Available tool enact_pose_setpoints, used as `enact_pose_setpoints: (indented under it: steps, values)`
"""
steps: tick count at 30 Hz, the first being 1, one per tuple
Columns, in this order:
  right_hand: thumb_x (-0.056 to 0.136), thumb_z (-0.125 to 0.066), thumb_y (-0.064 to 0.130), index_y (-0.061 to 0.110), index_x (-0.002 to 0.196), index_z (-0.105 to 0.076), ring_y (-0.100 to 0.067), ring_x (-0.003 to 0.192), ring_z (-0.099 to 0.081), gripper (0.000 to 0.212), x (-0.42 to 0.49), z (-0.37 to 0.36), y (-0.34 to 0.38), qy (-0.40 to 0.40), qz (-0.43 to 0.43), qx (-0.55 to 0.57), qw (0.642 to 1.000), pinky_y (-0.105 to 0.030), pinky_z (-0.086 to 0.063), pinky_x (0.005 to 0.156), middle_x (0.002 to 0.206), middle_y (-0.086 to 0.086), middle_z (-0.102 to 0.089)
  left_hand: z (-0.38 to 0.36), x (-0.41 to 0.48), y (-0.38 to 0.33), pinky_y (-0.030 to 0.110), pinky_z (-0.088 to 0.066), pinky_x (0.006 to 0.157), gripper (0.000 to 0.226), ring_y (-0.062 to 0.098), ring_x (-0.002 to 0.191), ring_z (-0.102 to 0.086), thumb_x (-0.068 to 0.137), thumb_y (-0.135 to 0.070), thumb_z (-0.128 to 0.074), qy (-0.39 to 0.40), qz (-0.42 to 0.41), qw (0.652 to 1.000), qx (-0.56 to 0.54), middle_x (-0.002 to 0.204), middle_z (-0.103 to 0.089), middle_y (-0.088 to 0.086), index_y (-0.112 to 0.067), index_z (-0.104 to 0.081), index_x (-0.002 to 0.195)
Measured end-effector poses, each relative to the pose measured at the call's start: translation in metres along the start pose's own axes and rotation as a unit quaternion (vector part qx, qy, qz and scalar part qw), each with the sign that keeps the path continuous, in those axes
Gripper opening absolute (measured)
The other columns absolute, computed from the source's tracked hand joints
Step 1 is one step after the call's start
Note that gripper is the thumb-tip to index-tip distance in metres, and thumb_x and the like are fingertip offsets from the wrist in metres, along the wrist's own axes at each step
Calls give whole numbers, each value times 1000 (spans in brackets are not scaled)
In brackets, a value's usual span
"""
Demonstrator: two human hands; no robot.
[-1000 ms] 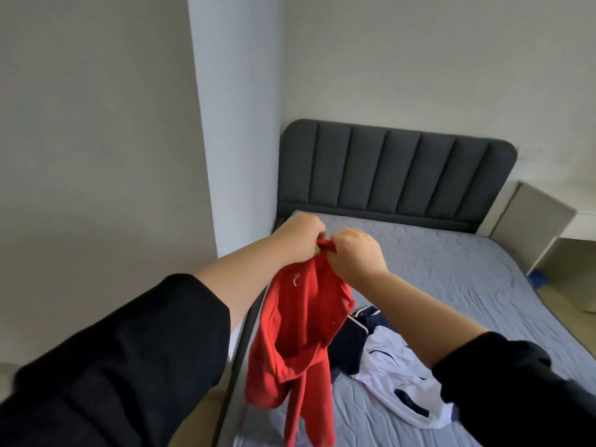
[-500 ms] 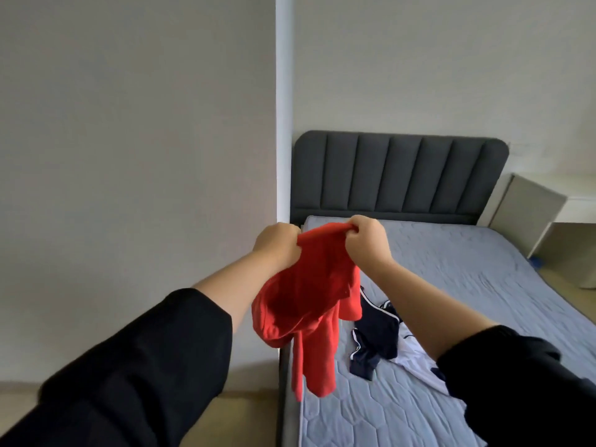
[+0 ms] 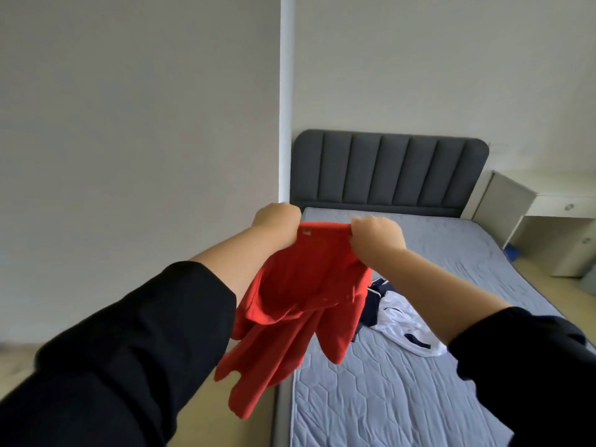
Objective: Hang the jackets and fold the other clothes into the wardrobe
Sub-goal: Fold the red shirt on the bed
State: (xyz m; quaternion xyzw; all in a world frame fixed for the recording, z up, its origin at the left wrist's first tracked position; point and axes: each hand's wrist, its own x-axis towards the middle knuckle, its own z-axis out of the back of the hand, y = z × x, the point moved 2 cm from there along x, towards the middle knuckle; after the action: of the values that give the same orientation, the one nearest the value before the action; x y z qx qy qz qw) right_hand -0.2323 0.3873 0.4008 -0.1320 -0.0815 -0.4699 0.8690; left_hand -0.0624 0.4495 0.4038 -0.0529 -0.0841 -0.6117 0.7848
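Bed fills the right side, quilted mattress bare. Red garment hangs in the air over the bed's left edge, top edge stretched, the rest bunched and dangling. Navy-and-white clothes lie crumpled on the mattress behind it. Left hand and right hand: each grip pinches one end of that top edge. Risk: bunched fabric folds crooked; a slack pinch drops one corner floorward. Wardrobe not in view.
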Motion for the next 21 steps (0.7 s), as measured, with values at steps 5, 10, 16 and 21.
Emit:
enact_pose_setpoints:
  steps: [5,10,16,21]
  values:
    - [88,-44,5,12,98,-61,-26,77,-55,20,-80,-12,-32,117,-36,-1,992,-30,-41,63,93,-4,-62,-22,-85,-16,30,-41,66,25,28,93,-61,82,-3,-48,75,109,991,36,100,-64,8,-10,-63,101]
    - [78,-42,4,5,84,-59,-33,67,-58,18,-122,-1,-57,-2,-152,312,938,-33,-49,61,73,-12,-62,2,-135,-28,29,-36,57,16,29,71,-57,82,-5,-46,-86,132,986,-52,78,-61,8,-13,-60,85]
    - [81,-28,-6,-1,66,-48,-26,27,-54,26,-146,25,-61,126,-258,482,828,-18,-37,28,36,-15,-54,5,-154,-49,22,-44,36,24,20,38,-59,85,0,-34,92,318,850,-411,57,-63,15,2,-56,92]
    - [86,-57,5,-2,80,-63,-21,56,-68,10,-175,27,-72,99,-289,580,755,-30,-58,50,64,-14,-69,3,-162,-50,32,-60,58,20,28,72,-69,83,9,-56,78,293,684,-664,99,-64,19,6,-59,103]
